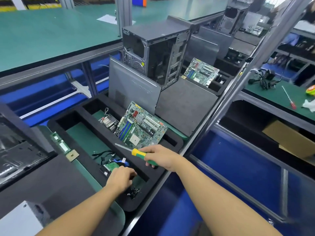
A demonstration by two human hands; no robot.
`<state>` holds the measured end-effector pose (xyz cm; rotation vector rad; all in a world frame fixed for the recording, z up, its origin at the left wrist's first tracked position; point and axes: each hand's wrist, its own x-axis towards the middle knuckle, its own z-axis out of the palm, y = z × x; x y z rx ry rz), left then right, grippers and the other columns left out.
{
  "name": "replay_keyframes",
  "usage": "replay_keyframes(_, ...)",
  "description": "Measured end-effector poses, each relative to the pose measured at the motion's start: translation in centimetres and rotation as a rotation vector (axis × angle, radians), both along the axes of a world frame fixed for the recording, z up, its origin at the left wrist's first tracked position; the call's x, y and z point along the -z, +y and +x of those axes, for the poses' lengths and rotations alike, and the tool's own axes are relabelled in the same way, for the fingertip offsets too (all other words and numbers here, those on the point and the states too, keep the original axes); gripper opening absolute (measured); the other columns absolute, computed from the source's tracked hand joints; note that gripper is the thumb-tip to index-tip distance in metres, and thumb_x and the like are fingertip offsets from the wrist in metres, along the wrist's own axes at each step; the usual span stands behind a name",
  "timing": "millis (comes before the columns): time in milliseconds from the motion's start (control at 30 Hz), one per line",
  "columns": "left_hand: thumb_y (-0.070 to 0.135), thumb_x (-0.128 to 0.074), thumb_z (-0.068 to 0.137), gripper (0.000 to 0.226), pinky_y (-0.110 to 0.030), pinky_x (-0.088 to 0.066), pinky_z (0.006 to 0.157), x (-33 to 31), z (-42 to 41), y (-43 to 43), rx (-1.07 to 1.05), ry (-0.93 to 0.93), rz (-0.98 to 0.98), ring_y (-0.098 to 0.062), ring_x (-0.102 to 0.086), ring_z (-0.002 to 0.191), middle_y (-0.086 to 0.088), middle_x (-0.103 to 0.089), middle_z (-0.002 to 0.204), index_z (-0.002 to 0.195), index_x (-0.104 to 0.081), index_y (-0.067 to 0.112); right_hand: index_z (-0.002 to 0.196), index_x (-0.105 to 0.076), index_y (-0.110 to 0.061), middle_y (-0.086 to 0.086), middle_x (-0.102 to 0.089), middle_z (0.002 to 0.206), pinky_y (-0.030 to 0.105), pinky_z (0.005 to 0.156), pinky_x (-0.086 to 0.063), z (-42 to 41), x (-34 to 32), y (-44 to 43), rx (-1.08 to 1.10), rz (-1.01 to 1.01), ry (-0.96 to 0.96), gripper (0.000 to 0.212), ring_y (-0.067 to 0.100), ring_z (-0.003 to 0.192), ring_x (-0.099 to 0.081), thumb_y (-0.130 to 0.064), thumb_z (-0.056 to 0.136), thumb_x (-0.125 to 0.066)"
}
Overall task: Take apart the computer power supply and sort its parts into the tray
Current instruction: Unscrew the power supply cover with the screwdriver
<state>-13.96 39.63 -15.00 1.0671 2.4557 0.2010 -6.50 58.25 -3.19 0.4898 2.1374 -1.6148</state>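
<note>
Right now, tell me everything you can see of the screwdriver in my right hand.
The screwdriver has a green plastic-looking handle with a yellow collar and a slim silvery shaft, blurred. It lies nearly level, shaft pointing left and away, above the foam tray. The right hand grips the handle, covering much of it; nothing else seems to touch it.

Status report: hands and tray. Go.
Right hand grips screwdriver over tray. Left hand in near compartment by screws, grasp unclear. Nothing blocking.

Green-topped workbenches [42, 40], grey metal frames [123, 11]
</note>
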Motion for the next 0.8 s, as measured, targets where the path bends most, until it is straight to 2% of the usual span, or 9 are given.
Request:
replay_keyframes(67, 0.015, -0.062, 0.083, 0.042, -0.026, -0.046, 0.096, -0.4, -0.3, -0.6, 0.009, -0.044, 0.049, -0.015, -0.064, 0.111, 0.011, -0.071, 0.117, 0.122, -0.069, 0.031, 0.119, -0.068, -0.038, -0.001, -0.067, 0.083, 0.022, 0.061, -0.049, -0.4, -0.4, -0.6, 0.012, 0.000, 0.003, 0.043, 0.004, 0.067, -0.061, -0.017, 0.084, -0.053)
replay_keyframes(133, 0.016, -0.061, 0.086, 0.037, -0.024, -0.046, 0.094, -1.1, -0.6, -1.5, -0.022, -0.068, 0.125, -0.014, -0.065, 0.108, 0.010, -0.072, 0.114, 0.119, -0.070, 0.028, 0.117, -0.070, -0.035, 0.000, -0.069, 0.085, 0.025, 0.062, -0.049, -0.9, -0.9, -1.4, 0.025, -0.018, 0.014, 0.042, 0.008, 0.072, -0.061, -0.014, 0.085, -0.053)
replay_keyframes(233, 0.033, -0.058, 0.096, 0.018, -0.028, -0.051, 0.086, -3.0, -1.1, -3.7, -0.197, -0.055, 0.229, -0.013, -0.068, 0.091, 0.010, -0.075, 0.094, 0.107, -0.071, 0.031, 0.115, -0.070, -0.032, 0.003, -0.070, 0.092, 0.025, 0.060, -0.047, -1.7, -1.9, -3.1, 0.015, -0.084, 0.037, 0.040, 0.011, 0.072, -0.061, -0.009, 0.088, -0.051)
replay_keyframes(333, 0.052, -0.043, 0.099, 0.038, -0.031, -0.050, 0.067, -5.3, -2.0, -7.1, -0.347, 0.004, 0.206, -0.017, -0.063, 0.074, 0.005, -0.067, 0.070, 0.085, -0.069, 0.028, 0.128, -0.063, -0.020, 0.007, -0.073, 0.107, 0.023, 0.054, -0.044, -3.0, -3.1, -5.5, -0.038, -0.207, 0.069, 0.041, 0.014, 0.068, -0.059, -0.006, 0.091, -0.052)
replay_keyframes(400, 0.057, -0.037, 0.098, 0.045, -0.029, -0.042, 0.061, -6.7, -2.4, -10.0, -0.380, 0.109, 0.177, -0.017, -0.058, 0.069, 0.004, -0.061, 0.063, 0.082, -0.067, 0.028, 0.128, -0.055, -0.013, 0.017, -0.071, 0.110, 0.023, 0.049, -0.041, -4.0, -3.9, -7.8, -0.103, -0.241, 0.093, 0.041, 0.017, 0.066, -0.058, -0.004, 0.088, -0.055)
replay_keyframes(533, 0.045, -0.041, 0.098, 0.031, -0.032, -0.044, 0.064, -8.6, -2.6, -16.2, -0.451, 0.147, 0.222, -0.017, -0.058, 0.083, 0.009, -0.060, 0.081, 0.090, -0.063, 0.025, 0.101, -0.046, -0.011, 0.026, -0.069, 0.108, 0.026, 0.041, -0.038, -6.4, -5.6, -13.8, -0.255, -0.204, 0.119, 0.025, 0.021, 0.065, -0.059, -0.010, 0.084, -0.065)
replay_keyframes(600, 0.036, -0.046, 0.097, 0.022, -0.033, -0.046, 0.071, -9.1, -2.2, -19.9, -0.482, 0.125, 0.251, -0.017, -0.059, 0.090, 0.010, -0.064, 0.087, 0.085, -0.061, 0.025, 0.100, -0.050, -0.009, 0.018, -0.073, 0.097, 0.026, 0.041, -0.040, -7.5, -6.6, -17.0, -0.334, -0.159, 0.131, 0.018, 0.020, 0.063, -0.059, -0.007, 0.089, -0.064)
replay_keyframes(700, 0.030, -0.049, 0.095, 0.016, -0.033, -0.042, 0.089, -9.4, -1.4, -25.8, -0.537, 0.156, 0.225, -0.013, -0.055, 0.104, 0.015, -0.067, 0.098, 0.097, -0.065, 0.030, 0.103, -0.060, -0.005, 0.010, -0.067, 0.075, 0.023, 0.042, -0.041, -8.9, -8.2, -21.7, -0.414, -0.033, 0.199, 0.015, 0.017, 0.048, -0.054, -0.006, 0.088, -0.063)
replay_keyframes(800, 0.030, -0.049, 0.096, 0.021, -0.034, -0.038, 0.095, -9.4, -0.3, -30.1, -0.589, 0.155, 0.196, -0.013, -0.050, 0.114, 0.018, -0.065, 0.112, 0.109, -0.064, 0.033, 0.099, -0.065, -0.006, 0.005, -0.065, 0.071, 0.025, 0.044, -0.045, -9.5, -9.2, -26.0, -0.414, 0.045, 0.298, 0.013, 0.016, 0.056, -0.058, -0.006, 0.087, -0.065)
